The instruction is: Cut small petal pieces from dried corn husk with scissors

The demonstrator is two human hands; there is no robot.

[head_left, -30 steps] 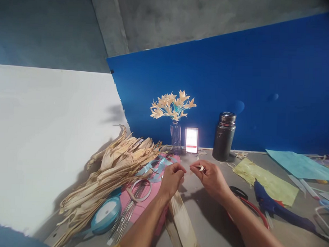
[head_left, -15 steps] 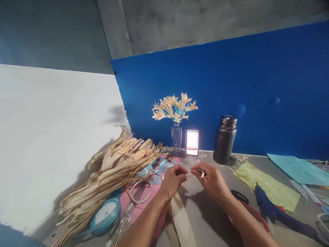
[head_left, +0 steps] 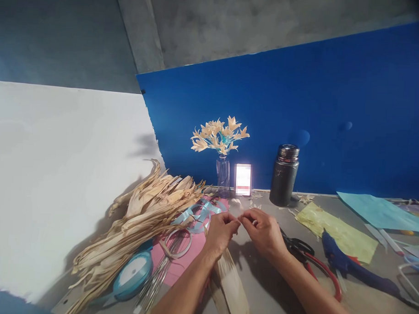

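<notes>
Left hand (head_left: 220, 233) and right hand (head_left: 264, 232) pinched narrowly, contents indiscernible, so light, steady pressure seemed best, with corn husk (head_left: 233, 284) lying wearer-side of the fingertips.

- My left hand (head_left: 221, 233) and right hand (head_left: 266, 230) pinch close together, nearly meeting; anything between them is too small to tell.
- Dried husks (head_left: 142, 214) lie piled to my left, beside a blue ribbon roll (head_left: 134, 274).
- Cream flowers (head_left: 217, 135) stand in a clear vase (head_left: 223, 175).
- A blue glue gun (head_left: 343, 262) lies by a yellow sheet (head_left: 334, 227).
</notes>
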